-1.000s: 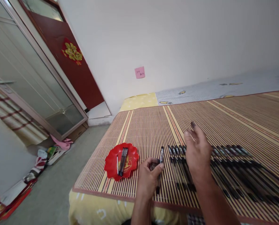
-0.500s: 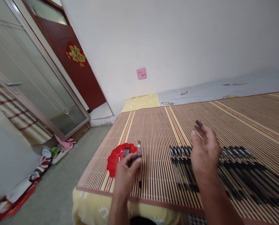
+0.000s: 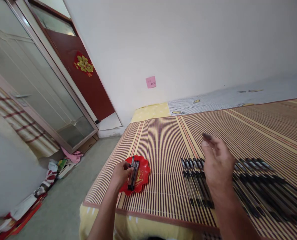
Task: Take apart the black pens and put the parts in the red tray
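Observation:
A red plate (image 3: 145,166) with a scalloped rim lies at the left of the striped mat, with several dark pens (image 3: 136,175) side by side in it. My left hand (image 3: 120,175) reaches over its left side, fingers closed on the leftmost pen (image 3: 132,163). Raised over the mat is my right hand (image 3: 218,158), its thumb and fingers pinched around a small dark piece (image 3: 207,136) like a pen cap; the grip hides most of it. A row of clear-barrelled pens with dark caps (image 3: 192,163) extends on both sides of my right forearm, which covers its middle.
The striped mat (image 3: 163,140) covers a bed with yellow cloth (image 3: 138,225) at its front edge. A pink note (image 3: 150,82) is stuck on the white wall. On the left are a glass door (image 3: 51,86), the grey floor (image 3: 71,180) and piled cloths (image 3: 48,175).
My left hand has moved left with a pen, from beside the plate to the pens in it. My right hand stays nearly in place, its dark piece tilted more to the left.

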Tool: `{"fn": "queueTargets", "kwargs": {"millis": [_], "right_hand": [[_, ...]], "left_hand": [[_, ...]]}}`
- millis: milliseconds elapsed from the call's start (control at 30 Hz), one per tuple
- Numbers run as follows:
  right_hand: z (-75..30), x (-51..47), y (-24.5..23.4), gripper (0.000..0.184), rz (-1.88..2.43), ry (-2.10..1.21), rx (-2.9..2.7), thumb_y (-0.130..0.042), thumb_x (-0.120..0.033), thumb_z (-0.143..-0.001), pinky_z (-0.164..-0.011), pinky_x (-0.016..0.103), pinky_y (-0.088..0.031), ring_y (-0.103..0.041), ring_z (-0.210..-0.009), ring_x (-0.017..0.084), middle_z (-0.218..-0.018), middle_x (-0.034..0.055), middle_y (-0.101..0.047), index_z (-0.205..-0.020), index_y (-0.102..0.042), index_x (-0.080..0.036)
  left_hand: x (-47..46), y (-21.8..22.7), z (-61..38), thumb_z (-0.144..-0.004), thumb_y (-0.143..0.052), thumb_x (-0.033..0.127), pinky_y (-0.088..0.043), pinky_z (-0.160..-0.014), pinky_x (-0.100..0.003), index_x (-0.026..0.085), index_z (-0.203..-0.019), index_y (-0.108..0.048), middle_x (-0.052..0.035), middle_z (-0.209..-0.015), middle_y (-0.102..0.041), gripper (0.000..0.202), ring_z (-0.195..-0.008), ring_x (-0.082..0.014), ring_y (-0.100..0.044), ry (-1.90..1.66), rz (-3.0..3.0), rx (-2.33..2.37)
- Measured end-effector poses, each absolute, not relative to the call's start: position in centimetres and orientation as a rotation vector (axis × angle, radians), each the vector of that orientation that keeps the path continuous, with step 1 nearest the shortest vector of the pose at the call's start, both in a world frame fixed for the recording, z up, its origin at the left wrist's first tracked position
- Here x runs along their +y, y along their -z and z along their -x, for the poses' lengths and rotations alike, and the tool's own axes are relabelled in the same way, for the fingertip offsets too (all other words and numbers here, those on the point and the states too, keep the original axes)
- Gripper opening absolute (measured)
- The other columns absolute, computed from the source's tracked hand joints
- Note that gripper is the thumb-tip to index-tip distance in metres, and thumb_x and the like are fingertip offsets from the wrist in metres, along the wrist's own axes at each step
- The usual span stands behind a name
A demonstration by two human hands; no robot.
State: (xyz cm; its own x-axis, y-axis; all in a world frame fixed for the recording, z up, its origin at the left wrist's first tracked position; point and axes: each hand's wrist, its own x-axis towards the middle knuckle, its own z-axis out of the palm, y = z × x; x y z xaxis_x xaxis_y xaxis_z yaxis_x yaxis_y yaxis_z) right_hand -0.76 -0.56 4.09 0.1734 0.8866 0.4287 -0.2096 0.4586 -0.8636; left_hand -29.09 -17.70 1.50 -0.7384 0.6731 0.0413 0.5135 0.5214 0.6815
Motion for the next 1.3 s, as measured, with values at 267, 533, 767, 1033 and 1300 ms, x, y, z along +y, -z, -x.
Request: {"fn": "queueTargets", "kwargs": {"millis": [267, 533, 767, 1033, 1300], "right_hand": [[0.8, -0.4, -4.0, 0.029, 0.769, -0.902, -1.137, -0.063, -0.037, -0.086, -0.098, 0.05, -0.051, -0.066, -0.107, 0.026, -0.112, 0.0112, -0.071, -0.108, -0.067, -0.018], [0.7, -0.5, -4.0, 0.026, 0.764, -0.938, -1.133, -0.064, -0.035, -0.085, -0.097, 0.049, -0.052, -0.067, -0.105, 0.025, -0.11, 0.0108, -0.071, -0.106, -0.068, -0.019], [0.7, -0.7, -4.1, 0.026, 0.758, -0.961, -1.128, -0.065, -0.036, -0.085, -0.099, 0.05, -0.051, -0.066, -0.107, 0.025, -0.11, 0.0099, -0.072, -0.106, -0.07, -0.02], [0.7, -0.7, -4.2, 0.026, 0.741, -0.989, -1.108, -0.066, -0.036, -0.085, -0.097, 0.05, -0.052, -0.067, -0.105, 0.026, -0.108, 0.0101, -0.072, -0.105, -0.07, -0.019], [-1.1, -1.7, -6.6, 0.038, 0.68, -0.85, -1.002, -0.056, -0.036, -0.093, -0.097, 0.05, -0.052, -0.061, -0.119, 0.029, -0.13, 0.0124, -0.062, -0.129, -0.06, -0.022]], "left_hand": [[-17.0, 0.3, 29.0, -0.074, -0.07, 0.019, -0.035, -0.059, -0.027, 0.017, -0.074, -0.065, -0.002, -0.066, -0.065, 0.006, -0.064, -0.0183, -0.061, -0.782, -0.992, 2.749], [-17.1, 1.0, 28.9, -0.079, -0.07, 0.021, -0.036, -0.063, -0.027, 0.016, -0.081, -0.066, -0.0059, -0.081, -0.071, 0.007, -0.075, -0.0194, -0.064, -0.671, -1.016, 2.808], [-17.4, 1.3, 28.8, -0.079, -0.071, 0.022, -0.036, -0.062, -0.027, 0.016, -0.078, -0.065, -0.0047, -0.077, -0.07, 0.009, -0.073, -0.018, -0.063, -0.649, -1.011, 2.83], [-17.6, 0.3, 28.0, -0.081, -0.068, 0.024, -0.036, -0.061, -0.027, 0.016, -0.077, -0.064, -0.0045, -0.075, -0.068, 0.01, -0.071, -0.0187, -0.062, -0.68, -0.98, 2.845], [-19.3, -4.4, 19.9, -0.075, -0.073, 0.049, -0.038, -0.053, -0.023, 0.018, -0.077, -0.059, 0.0038, -0.061, -0.054, 0.033, -0.056, -0.0124, -0.048, -1.771, -0.838, 2.15]]}}
